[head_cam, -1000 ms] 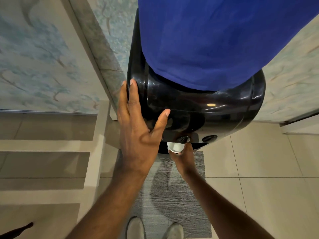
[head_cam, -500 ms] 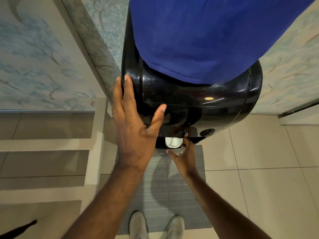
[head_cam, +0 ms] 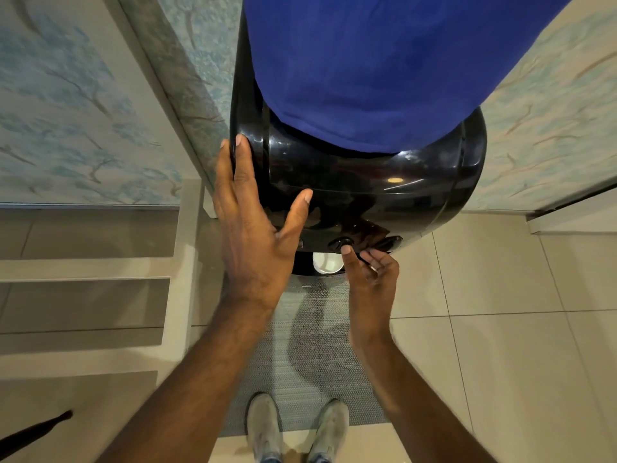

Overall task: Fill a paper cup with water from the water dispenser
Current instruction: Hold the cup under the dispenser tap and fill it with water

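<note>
A glossy black water dispenser [head_cam: 384,192] stands in front of me, topped by a large bottle under a blue cover [head_cam: 384,61]. A white paper cup [head_cam: 325,262] sits in the dispenser's recess below the taps, with no hand on it. My left hand [head_cam: 253,235] lies flat and open against the dispenser's left front, fingers spread. My right hand [head_cam: 370,275] is just right of the cup, its index fingertip touching the middle tap button [head_cam: 340,243], the other fingers loosely curled. Whether water flows cannot be seen.
A grey woven mat [head_cam: 310,355] lies on the beige tiled floor below the dispenser, and my two shoes [head_cam: 297,426] stand at its near edge. Patterned wall panels flank the dispenser. Stepped ledges [head_cam: 86,272] run along the left.
My right hand has let go of the cup, leaving it in the recess, and has risen so its index finger touches the middle tap button. The left hand stays on the dispenser.
</note>
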Available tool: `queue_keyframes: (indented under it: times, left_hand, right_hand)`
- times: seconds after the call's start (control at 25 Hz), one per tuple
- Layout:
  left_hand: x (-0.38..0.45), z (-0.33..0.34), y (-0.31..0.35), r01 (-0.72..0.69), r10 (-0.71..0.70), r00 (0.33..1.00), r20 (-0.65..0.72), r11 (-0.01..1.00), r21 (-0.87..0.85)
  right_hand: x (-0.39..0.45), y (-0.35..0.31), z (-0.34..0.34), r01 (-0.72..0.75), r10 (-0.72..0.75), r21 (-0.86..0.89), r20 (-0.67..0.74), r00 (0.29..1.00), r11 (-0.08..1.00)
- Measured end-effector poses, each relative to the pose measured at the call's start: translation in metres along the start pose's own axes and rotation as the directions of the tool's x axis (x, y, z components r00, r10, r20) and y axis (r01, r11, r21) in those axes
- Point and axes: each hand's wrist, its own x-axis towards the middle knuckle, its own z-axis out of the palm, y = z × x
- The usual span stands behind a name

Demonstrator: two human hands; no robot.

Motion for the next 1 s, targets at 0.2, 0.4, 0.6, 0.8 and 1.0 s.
queue_keyframes:
  times: [0.2, 0.4, 0.6, 0.8, 1.0]
  left_hand:
    - [0.001, 0.000, 0.000, -0.004, 0.004, 1.000, 0.003, 1.000, -0.001]
    - [0.002, -0.001, 0.000, -0.023, 0.023, 1.000, -0.005, 1.000, -0.010]
    - [0.002, 0.000, 0.000, -0.011, 0.011, 1.000, 0.003, 1.000, -0.017]
    - [0.001, -0.001, 0.002, 0.003, -0.003, 1.000, 0.004, 1.000, -0.027]
    - [0.001, -0.001, 0.003, 0.001, -0.001, 1.000, -0.003, 1.000, -0.029]
  right_hand:
    - [0.009, 0.005, 0.006, -0.015, 0.021, 0.078, -0.067, 0.998, 0.997]
    - [0.015, 0.008, 0.009, 0.037, -0.033, 0.040, -0.094, 0.995, 0.999]
    - [0.024, 0.011, 0.011, 0.067, -0.064, 0.027, -0.107, 0.992, 0.997]
    - [0.029, 0.013, 0.012, 0.081, -0.078, 0.026, -0.107, 0.991, 0.996]
    - [0.030, 0.013, 0.011, 0.063, -0.060, 0.021, -0.110, 0.992, 0.998]
